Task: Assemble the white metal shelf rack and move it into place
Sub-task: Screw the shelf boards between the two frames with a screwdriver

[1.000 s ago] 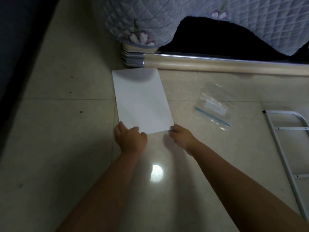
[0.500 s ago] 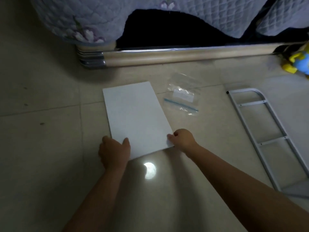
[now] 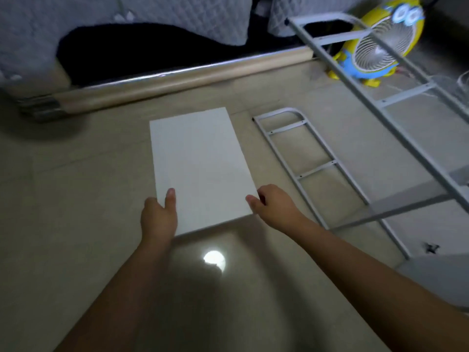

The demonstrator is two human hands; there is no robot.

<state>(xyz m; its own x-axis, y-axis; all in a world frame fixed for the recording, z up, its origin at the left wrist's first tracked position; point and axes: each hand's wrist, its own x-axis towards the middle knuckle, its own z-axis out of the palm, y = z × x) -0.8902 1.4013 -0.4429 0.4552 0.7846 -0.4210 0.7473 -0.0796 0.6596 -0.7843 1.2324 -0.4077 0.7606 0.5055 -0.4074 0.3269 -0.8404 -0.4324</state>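
Two large things fill the dim room: a glossy beige tiled floor [image 3: 76, 250] and, along its far side, a bed under a grey quilted cover [image 3: 152, 16] stitched in diamonds, edged low down by a rounded wood-toned rail [image 3: 177, 80] with a chrome strip. Two white metal side frames come next, both ladder-shaped with thin cross rungs. One raised frame [image 3: 356, 88] slants across the right of the view, off the floor at its far end; one flat frame [image 3: 316, 169] with a curved top lies on the tiles just right of the panel. A single white panel [image 3: 198, 161], smooth, plain and rectangular, sits in the middle of the floor with its long sides running away from the person (its near edge throws a shadow on the tiles). One yellow and blue cartoon-shaped fan [image 3: 378, 47] with a round white grille stands by the bed's end. The left hand [image 3: 158, 217] pinches the panel's near left corner, thumb on top. The right hand [image 3: 276, 209] curls its fingers round the near right corner. One bright round light reflection [image 3: 214, 260] glints on the tiles between the forearms
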